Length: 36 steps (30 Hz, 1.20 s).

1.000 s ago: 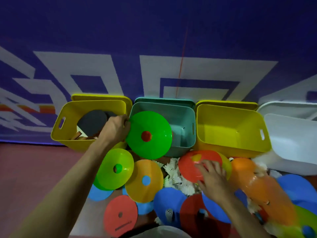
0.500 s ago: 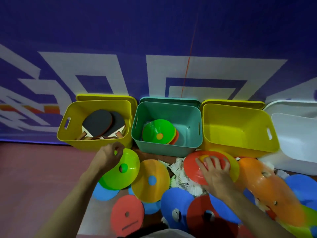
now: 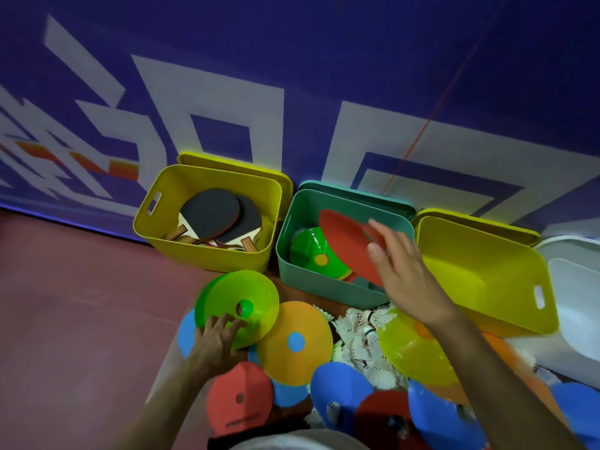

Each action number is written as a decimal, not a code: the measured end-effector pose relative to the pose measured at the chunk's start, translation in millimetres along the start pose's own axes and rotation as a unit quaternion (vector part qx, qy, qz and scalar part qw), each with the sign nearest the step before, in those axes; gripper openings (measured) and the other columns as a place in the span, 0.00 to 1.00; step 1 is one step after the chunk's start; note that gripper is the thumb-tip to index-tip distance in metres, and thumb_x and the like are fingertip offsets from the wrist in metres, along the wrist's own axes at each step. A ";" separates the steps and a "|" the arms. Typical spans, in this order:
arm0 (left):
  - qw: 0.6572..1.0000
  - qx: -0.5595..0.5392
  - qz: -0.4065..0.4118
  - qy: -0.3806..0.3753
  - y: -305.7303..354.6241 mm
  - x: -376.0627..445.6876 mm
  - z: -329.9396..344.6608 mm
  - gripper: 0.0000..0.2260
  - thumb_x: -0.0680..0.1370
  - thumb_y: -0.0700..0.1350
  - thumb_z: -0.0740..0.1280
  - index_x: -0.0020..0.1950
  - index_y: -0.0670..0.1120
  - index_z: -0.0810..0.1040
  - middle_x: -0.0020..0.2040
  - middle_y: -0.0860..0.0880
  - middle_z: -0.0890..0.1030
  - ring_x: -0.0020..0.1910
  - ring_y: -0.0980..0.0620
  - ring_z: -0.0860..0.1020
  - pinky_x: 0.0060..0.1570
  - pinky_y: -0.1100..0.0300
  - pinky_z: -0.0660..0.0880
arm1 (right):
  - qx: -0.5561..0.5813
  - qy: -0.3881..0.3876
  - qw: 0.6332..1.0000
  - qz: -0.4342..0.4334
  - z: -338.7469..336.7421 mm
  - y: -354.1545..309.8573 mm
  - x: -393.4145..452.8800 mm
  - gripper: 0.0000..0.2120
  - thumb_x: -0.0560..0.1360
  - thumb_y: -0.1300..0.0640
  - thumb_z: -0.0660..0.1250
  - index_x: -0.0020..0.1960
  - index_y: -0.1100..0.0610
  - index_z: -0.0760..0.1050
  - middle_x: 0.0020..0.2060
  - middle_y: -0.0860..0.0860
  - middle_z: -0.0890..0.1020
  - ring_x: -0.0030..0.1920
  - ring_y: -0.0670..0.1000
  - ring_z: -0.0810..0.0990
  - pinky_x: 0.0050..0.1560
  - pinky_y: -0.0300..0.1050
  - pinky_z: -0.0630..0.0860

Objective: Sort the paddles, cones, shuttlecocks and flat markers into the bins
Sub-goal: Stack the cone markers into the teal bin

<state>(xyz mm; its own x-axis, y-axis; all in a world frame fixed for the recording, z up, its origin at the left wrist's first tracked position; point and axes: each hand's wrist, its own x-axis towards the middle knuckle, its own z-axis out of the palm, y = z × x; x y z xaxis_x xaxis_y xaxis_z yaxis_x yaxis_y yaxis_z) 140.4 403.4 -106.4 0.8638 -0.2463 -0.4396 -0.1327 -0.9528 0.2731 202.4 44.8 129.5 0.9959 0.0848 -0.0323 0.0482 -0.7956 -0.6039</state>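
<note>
**Sorting cones into the teal bin**

Reaching over the teal bin point(image 3: 344, 287), the right hand point(image 3: 402, 274) had its fingers spread wide and straight, with the thumb against the lower edge of a red cone point(image 3: 350, 245). That red cone was tilted over the bin's opening, above a green cone point(image 3: 308, 251) already lying inside. Whether the hand gripped the red cone or merely touched it could not be told.

The left hand point(image 3: 217, 339) lay on the near edge of a lime-green cone point(image 3: 240, 303) on the floor, fingers curled over its rim. Just beside it sat an orange cone point(image 3: 295, 342), and a flat red marker point(image 3: 240, 401) lay nearer the person.

At the far left, a yellow bin point(image 3: 207, 251) held the paddles point(image 3: 211, 216). A second yellow bin point(image 3: 483, 271) stood to the right of the teal one, beside a white bin point(image 3: 578, 303). Shuttlecocks point(image 3: 360, 332) were heaped on the floor between the orange cone and a yellow cone point(image 3: 412, 355).
</note>
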 end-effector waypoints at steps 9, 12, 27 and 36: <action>0.999 0.050 0.006 0.001 -3.8 4.1 -1.1 0.32 0.60 0.66 0.70 0.61 0.58 0.75 0.57 0.48 0.78 0.52 0.40 0.77 0.42 0.43 0.74 | 0.079 0.050 0.986 0.140 54.5 17.5 22.9 0.30 0.83 0.45 0.54 0.80 0.44 0.43 0.76 0.53 0.56 0.66 0.52 0.73 0.60 0.50 0.71; 0.998 0.062 -0.007 -0.007 -0.8 8.8 3.2 0.33 0.57 0.63 0.77 0.59 0.56 0.78 0.56 0.48 0.79 0.51 0.40 0.78 0.41 0.43 0.75 | 0.054 0.040 0.993 0.099 64.7 27.5 -3.8 0.30 0.82 0.51 0.59 0.79 0.47 0.49 0.71 0.49 0.61 0.60 0.44 0.74 0.55 0.46 0.76; 0.983 -0.155 0.091 0.027 16.3 16.1 5.3 0.14 0.72 0.58 0.65 0.52 0.54 0.79 0.50 0.50 0.82 0.44 0.44 0.84 0.38 0.58 0.77 | -0.372 -0.235 0.894 0.079 57.8 151.7 -119.2 0.57 0.63 0.40 0.76 0.81 0.44 0.46 0.74 0.56 0.61 0.70 0.63 0.65 0.71 0.62 0.63; 0.987 -0.057 -0.017 0.147 27.5 8.6 -20.0 0.15 0.77 0.56 0.57 0.49 0.52 0.81 0.35 0.42 0.82 0.36 0.37 0.82 0.27 0.51 0.73 | -0.376 -0.173 0.908 0.063 37.4 129.2 -125.3 0.57 0.53 0.33 0.78 0.77 0.44 0.61 0.59 0.54 0.70 0.54 0.57 0.73 0.50 0.57 0.65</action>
<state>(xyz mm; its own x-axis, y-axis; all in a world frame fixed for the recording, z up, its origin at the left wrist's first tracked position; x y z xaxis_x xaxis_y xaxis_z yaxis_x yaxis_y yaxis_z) 153.9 378.6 -85.6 0.9728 -0.1364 -0.1872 -0.0602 -0.9293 0.3643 81.0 -46.2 25.7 0.9195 0.0446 -0.3905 0.1038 -0.9858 0.1318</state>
